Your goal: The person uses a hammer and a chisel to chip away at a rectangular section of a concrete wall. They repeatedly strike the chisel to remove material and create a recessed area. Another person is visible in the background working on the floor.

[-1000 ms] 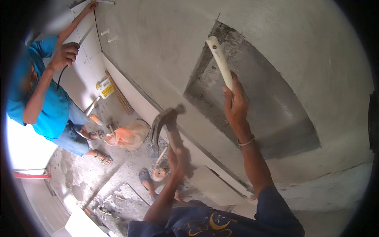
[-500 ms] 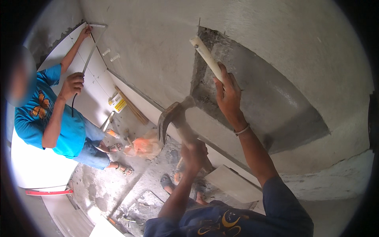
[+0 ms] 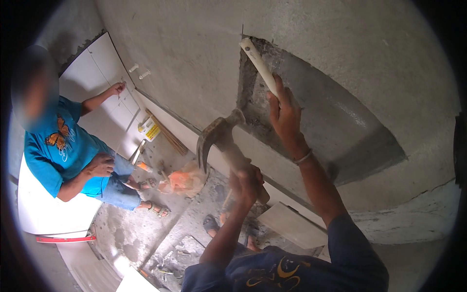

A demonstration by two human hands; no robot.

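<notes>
I have the left grip (image 3: 249,184) wrapped fully around the handle of the hammer (image 3: 224,137), below and left of the recess (image 3: 340,114), head angled up toward its lower-left corner. My right grip (image 3: 288,119) curls closed around a cream handle (image 3: 261,64) in front of the recess, free end by its upper-left corner; I can't tell whether they touch. For clean hammer work, I'd judge, steady the cream handle, lead with the striking face and spare the knuckles. Farther off, left of the recess, stands a co-worker (image 3: 80,158); short, controlled swings seem wise.
</notes>
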